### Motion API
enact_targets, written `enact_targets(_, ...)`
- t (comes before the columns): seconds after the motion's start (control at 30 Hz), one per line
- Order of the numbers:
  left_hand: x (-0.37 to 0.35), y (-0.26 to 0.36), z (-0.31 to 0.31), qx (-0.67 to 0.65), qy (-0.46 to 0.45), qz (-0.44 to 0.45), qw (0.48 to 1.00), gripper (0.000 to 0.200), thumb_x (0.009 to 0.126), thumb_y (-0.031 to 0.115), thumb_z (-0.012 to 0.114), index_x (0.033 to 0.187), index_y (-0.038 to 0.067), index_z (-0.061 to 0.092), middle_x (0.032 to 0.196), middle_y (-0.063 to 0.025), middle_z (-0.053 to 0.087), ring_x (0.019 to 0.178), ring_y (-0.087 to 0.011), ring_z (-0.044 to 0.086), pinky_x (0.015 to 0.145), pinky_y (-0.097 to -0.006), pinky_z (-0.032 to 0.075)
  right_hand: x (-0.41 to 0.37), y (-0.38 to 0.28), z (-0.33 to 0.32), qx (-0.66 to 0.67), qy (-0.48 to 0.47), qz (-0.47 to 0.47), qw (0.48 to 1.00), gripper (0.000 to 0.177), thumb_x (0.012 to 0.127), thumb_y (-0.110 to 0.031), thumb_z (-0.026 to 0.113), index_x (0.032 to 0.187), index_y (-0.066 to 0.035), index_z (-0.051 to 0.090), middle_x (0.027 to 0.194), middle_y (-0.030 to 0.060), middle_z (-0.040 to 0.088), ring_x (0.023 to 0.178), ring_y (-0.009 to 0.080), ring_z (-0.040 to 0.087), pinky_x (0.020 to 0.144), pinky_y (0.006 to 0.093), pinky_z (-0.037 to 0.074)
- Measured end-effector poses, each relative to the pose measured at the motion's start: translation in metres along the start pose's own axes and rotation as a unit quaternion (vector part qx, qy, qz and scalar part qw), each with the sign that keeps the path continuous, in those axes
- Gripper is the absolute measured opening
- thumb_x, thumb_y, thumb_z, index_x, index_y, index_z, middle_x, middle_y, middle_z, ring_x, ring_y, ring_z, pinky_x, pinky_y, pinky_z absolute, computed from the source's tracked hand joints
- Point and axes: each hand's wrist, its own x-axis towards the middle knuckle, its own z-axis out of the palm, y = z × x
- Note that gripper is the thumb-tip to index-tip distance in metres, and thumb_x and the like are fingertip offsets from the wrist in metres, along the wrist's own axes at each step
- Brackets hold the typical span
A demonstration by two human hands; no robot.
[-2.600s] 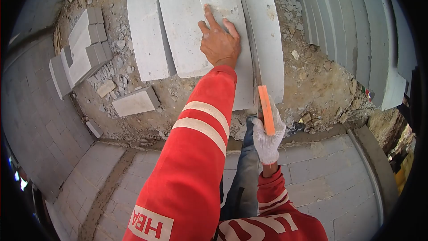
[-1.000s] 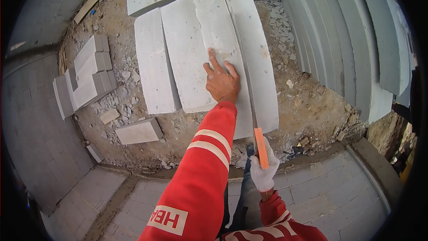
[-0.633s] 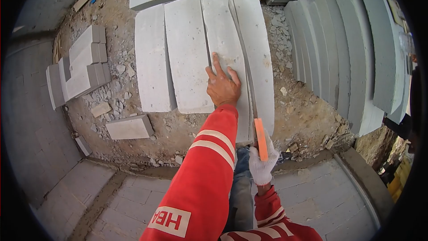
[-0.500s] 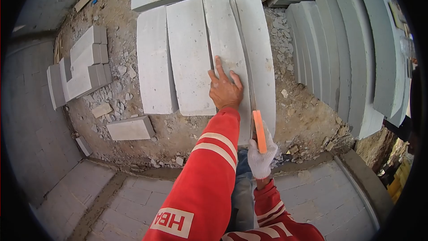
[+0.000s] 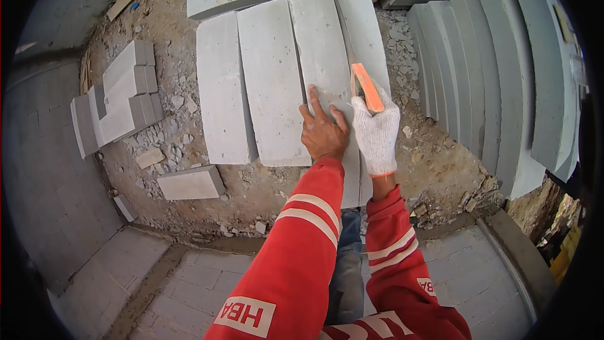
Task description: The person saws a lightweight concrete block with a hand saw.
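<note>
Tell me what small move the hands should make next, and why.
Probably draw the orange-handled saw back toward the body: the gloved right hand is well forward, beside the bare left hand, and the blade reaches past the pale block's far end. The left hand's spread fingers rest on that block, seemingly steadying it.

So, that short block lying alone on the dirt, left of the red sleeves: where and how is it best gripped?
Probably around its middle, coming from above, thumb on one long side and fingers on the other. The short block lies flat on the dirt, longer than it is wide, with nothing on top and open space along both long sides.
</note>
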Motion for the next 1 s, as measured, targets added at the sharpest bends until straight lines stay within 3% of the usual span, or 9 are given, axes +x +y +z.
enact_targets(0.1,0.005,0.001,-0.003,-0.008,0.004,0.004,1.000,0.067,0.097,0.030,0.055,0.160,0.018,0.036,0.123,-0.0228,0.055,0.083,-0.0413,0.070,0.072,-0.0502,0.058,0.024,-0.014,0.015,-0.031,0.038,-0.025,0.998,0.031,0.089,-0.008,0.072,0.116,0.007,0.067,0.090,0.0179,0.071,0.077,0.0258,0.068,0.071,0.0370,0.054)
enact_targets(0.17,0.004,0.005,-0.005,-0.001,-0.010,-0.017,1.000,0.068,0.097,0.030,0.055,0.161,0.018,0.036,0.122,-0.0217,0.054,0.084,-0.0417,0.071,0.072,-0.0507,0.059,-0.009,-0.006,0.007,0.021,0.017,0.030,0.999,0.036,0.088,-0.004,0.071,0.122,0.007,0.066,0.095,0.0185,0.072,0.078,0.0278,0.068,0.074,0.0368,0.055)
enact_targets(0.3,0.003,0.003,-0.006,0.021,-0.034,-0.024,0.999,0.068,0.099,0.032,0.051,0.162,0.016,0.030,0.125,-0.0208,0.054,0.085,-0.0412,0.072,0.073,-0.0502,0.060,-0.139,0.015,-0.025,-0.065,0.025,0.043,0.997,0.049,0.085,0.002,0.071,0.133,0.006,0.063,0.119,0.0212,0.072,0.098,0.0318,0.073,0.087,0.0351,0.057)
enact_targets(0.4,0.001,0.004,-0.002,0.067,-0.008,-0.007,0.998,0.068,0.100,0.033,0.050,0.162,0.017,0.031,0.127,-0.0208,0.054,0.087,-0.0406,0.073,0.072,-0.0481,0.061,-0.133,0.013,-0.029,-0.048,0.017,0.062,0.997,0.048,0.085,0.001,0.070,0.133,0.005,0.064,0.120,0.0214,0.072,0.098,0.0321,0.073,0.088,0.0358,0.057)
enact_targets(0.57,0.007,0.008,-0.008,0.004,-0.030,-0.016,0.999,0.070,0.097,0.031,0.055,0.162,0.016,0.034,0.122,-0.0223,0.054,0.088,-0.0433,0.071,0.074,-0.0517,0.059,0.018,0.009,0.023,-0.074,-0.018,0.004,0.997,0.048,0.089,-0.006,0.069,0.135,0.005,0.062,0.107,0.0203,0.072,0.086,0.0236,0.069,0.083,0.0357,0.056)
enact_targets(0.67,0.002,0.005,-0.010,0.004,-0.035,-0.030,0.999,0.070,0.097,0.031,0.055,0.161,0.015,0.034,0.122,-0.0231,0.054,0.089,-0.0430,0.071,0.075,-0.0512,0.058,0.012,-0.007,0.019,0.041,0.036,-0.005,0.998,0.048,0.090,-0.009,0.070,0.135,0.005,0.062,0.102,0.0197,0.071,0.084,0.0211,0.067,0.079,0.0353,0.056)
enact_targets(0.73,0.004,0.007,-0.008,0.001,-0.022,-0.020,1.000,0.069,0.097,0.031,0.054,0.161,0.016,0.034,0.121,-0.0227,0.054,0.088,-0.0429,0.070,0.075,-0.0507,0.058,0.009,-0.009,0.008,0.056,-0.023,0.063,0.996,0.051,0.089,-0.009,0.069,0.137,0.006,0.060,0.100,0.0186,0.072,0.081,0.0199,0.066,0.075,0.0345,0.055)
enact_targets(0.9,0.003,0.010,-0.009,0.019,-0.022,-0.032,0.999,0.068,0.098,0.031,0.053,0.161,0.017,0.035,0.121,-0.0217,0.054,0.088,-0.0432,0.070,0.076,-0.0509,0.058,-0.126,0.037,-0.017,-0.003,0.021,0.036,0.999,0.061,0.083,-0.001,0.070,0.142,0.003,0.057,0.095,0.0138,0.071,0.071,0.0183,0.064,0.068,0.0331,0.055)
enact_targets(1.0,0.008,0.009,-0.007,0.014,-0.026,-0.033,0.999,0.067,0.098,0.031,0.052,0.161,0.017,0.035,0.121,-0.0216,0.054,0.089,-0.0424,0.070,0.076,-0.0515,0.058,-0.202,0.050,-0.039,-0.038,-0.006,0.093,0.995,0.065,0.079,0.004,0.071,0.143,0.002,0.057,0.097,0.0118,0.072,0.071,0.0188,0.063,0.069,0.0321,0.055)
